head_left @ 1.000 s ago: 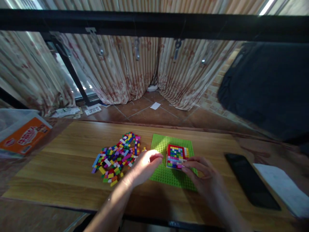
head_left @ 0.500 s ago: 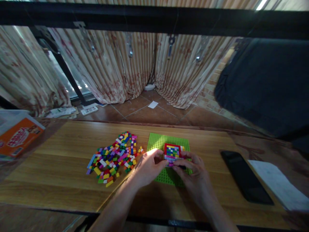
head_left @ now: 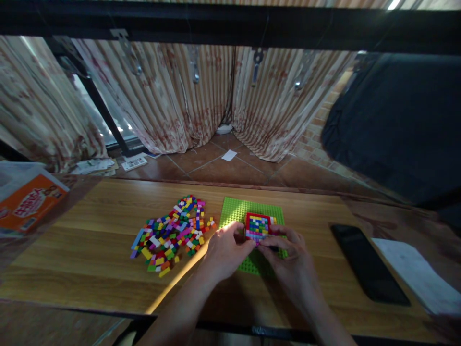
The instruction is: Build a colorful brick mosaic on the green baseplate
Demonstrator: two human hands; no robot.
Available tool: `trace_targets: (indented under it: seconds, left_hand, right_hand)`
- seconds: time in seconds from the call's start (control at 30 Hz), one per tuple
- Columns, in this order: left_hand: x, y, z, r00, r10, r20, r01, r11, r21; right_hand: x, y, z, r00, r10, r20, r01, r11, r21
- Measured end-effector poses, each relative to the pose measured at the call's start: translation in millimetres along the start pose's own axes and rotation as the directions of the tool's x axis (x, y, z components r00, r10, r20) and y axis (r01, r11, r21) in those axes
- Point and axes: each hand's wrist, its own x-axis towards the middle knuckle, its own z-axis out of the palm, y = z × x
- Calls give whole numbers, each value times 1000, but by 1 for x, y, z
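Observation:
A green studded baseplate (head_left: pixel 237 210) lies on the wooden table (head_left: pixel 90 250). On it stands a small square block build (head_left: pixel 258 226) with a red rim and a many-coloured top. My left hand (head_left: pixel 226 250) and my right hand (head_left: pixel 288 262) meet at the build's near edge, fingers curled and pinched against it. Fingertips of both hands touch the build's front side, where a pink piece shows. A heap of loose coloured bricks (head_left: pixel 171 233) lies just left of the baseplate.
A black phone (head_left: pixel 369 263) lies on the table at the right, with a white sheet (head_left: pixel 414 274) beside it. An orange box (head_left: pixel 27 204) sits at the far left. Behind the table are curtains, tiled floor and a dark cloth (head_left: pixel 396 120).
My left hand has moved right from the brick heap's edge to the build's near side. My right hand has closed in beside it. The view has shifted slightly.

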Motion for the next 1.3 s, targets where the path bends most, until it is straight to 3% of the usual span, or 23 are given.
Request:
trace_targets:
  seconds: [0.53,0.9,1.0,1.13,1.3]
  left_hand:
    - [0,7,8,993,-85,-84,90,995,53]
    - [-1,1,4,998,-16,-55,18,1000,23]
    - [1,-4,1,999,-9,-38,8,999,-43]
    - [8,-10,-8,994,-71,-80,49,968,-246]
    - [12,-14,-21,974,-83,-213,-12,911,-412]
  right_hand:
    - [4,5,1,1000,17,22,-17,1000,-19]
    - [8,5,-5,997,33,63,-35,999,25]
    - [11,3,-9,995,75,63,-80,993,86]
    - [15,-4,-14,988,136,-72,-130,988,88]
    - [11,-23,-9,985,73,-155,-64,996,63]
